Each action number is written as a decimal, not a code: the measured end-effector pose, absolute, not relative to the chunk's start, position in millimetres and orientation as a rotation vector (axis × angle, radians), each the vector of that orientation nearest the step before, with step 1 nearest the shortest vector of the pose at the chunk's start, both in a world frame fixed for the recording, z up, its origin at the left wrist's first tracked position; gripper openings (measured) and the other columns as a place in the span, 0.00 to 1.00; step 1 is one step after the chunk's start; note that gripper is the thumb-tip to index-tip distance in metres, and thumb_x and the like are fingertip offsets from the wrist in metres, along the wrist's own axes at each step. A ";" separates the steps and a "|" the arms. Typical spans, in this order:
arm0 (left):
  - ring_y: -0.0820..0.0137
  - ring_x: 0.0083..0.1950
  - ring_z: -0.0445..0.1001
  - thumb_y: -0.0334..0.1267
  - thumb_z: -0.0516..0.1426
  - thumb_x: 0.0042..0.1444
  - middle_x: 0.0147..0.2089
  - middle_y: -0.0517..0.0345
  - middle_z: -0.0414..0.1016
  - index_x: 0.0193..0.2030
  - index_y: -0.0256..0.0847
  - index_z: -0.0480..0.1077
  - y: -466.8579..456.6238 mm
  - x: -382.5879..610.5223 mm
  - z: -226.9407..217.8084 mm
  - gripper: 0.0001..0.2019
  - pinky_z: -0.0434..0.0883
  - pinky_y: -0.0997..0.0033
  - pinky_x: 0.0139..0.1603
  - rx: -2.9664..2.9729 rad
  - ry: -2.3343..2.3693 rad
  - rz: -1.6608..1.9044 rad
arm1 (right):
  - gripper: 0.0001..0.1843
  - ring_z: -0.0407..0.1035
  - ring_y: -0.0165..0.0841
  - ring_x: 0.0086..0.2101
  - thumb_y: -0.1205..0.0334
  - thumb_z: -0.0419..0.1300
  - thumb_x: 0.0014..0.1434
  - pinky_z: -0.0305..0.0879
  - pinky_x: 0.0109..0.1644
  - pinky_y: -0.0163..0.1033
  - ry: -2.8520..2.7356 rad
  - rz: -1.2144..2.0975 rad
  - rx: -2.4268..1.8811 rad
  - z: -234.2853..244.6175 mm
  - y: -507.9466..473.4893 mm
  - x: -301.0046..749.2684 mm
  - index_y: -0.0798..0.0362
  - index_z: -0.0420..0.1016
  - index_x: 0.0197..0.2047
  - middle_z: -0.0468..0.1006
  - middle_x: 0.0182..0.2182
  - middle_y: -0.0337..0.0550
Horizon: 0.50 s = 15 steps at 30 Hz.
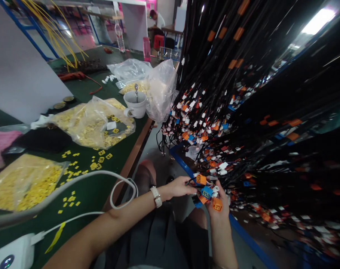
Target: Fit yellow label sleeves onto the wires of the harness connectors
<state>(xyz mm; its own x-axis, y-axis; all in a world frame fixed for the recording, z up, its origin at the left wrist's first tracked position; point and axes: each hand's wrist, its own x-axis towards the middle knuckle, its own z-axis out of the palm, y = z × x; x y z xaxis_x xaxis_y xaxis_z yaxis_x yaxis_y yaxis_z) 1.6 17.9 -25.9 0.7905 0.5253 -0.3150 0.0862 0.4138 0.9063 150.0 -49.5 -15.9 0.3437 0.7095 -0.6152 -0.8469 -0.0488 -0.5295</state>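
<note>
- and the biggest thing in view is the hanging mass of black cables [242, 74], pouring down from above the hands and fanning out on their right side, ends carrying white, orange and blue tags.
- left of the cables runs the green table [97, 186], its brown edge coming down toward the person's lap.
- on that table, far left of the cables, clear bags of yellow tags [88, 123] lie open or slumped, with loose yellow tags [74, 168] scattered on the green between them.
- a white cable [113, 179] loops over the table edge, just left of the watch-wearing forearm.
- a white cup [136, 104] with a spoon stands on the table just left of the cables, a crumpled clear bag beside it.
- now the hands, down at the lowest tips of the cables: the left hand [179, 186] has its fingers pinched on a black cable end carrying an orange tag [201, 179].
- the right hand [217, 209] is closed around a small cluster of tagged ends, a blue tag [206, 192] and another orange one showing between the fingers.
- progress, as i read it: a great many ends in the bundle already wear coloured tags, and the bags on the table are far from empty, so i'd judge this well underway with plenty left; how many ends are bare i cannot tell.
</note>
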 end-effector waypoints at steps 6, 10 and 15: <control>0.78 0.27 0.60 0.36 0.61 0.40 0.27 0.63 0.65 0.33 0.33 0.70 23.8 0.8 -22.1 0.12 0.57 0.77 0.30 1.145 0.746 0.433 | 0.14 0.73 0.31 0.25 0.53 0.65 0.47 0.70 0.25 0.33 0.104 1.308 -1.027 -19.9 -50.3 144.9 0.51 0.75 0.36 0.79 0.28 0.37; 0.78 0.27 0.59 0.34 0.60 0.41 0.27 0.63 0.65 0.35 0.33 0.70 28.1 -2.1 -19.3 0.11 0.55 0.77 0.30 1.175 0.776 0.490 | 0.20 0.73 0.31 0.26 0.49 0.64 0.48 0.71 0.28 0.35 0.043 1.352 -1.051 -18.7 -54.0 143.2 0.51 0.74 0.42 0.79 0.33 0.38; 0.77 0.28 0.60 0.33 0.60 0.41 0.27 0.62 0.64 0.34 0.33 0.70 30.2 -3.2 -17.8 0.11 0.56 0.78 0.30 1.221 0.812 0.515 | 0.21 0.74 0.36 0.30 0.48 0.64 0.49 0.72 0.37 0.42 0.040 1.372 -1.038 -11.8 -55.3 142.7 0.49 0.73 0.44 0.79 0.34 0.41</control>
<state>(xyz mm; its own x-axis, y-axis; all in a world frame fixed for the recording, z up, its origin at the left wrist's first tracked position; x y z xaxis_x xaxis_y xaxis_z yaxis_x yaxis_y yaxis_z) -3.2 30.2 -17.8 0.6232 0.7354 -0.2662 0.0723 0.2848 0.9559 142.7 -55.3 -11.8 0.2691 0.7720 -0.5758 -0.8044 -0.1486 -0.5752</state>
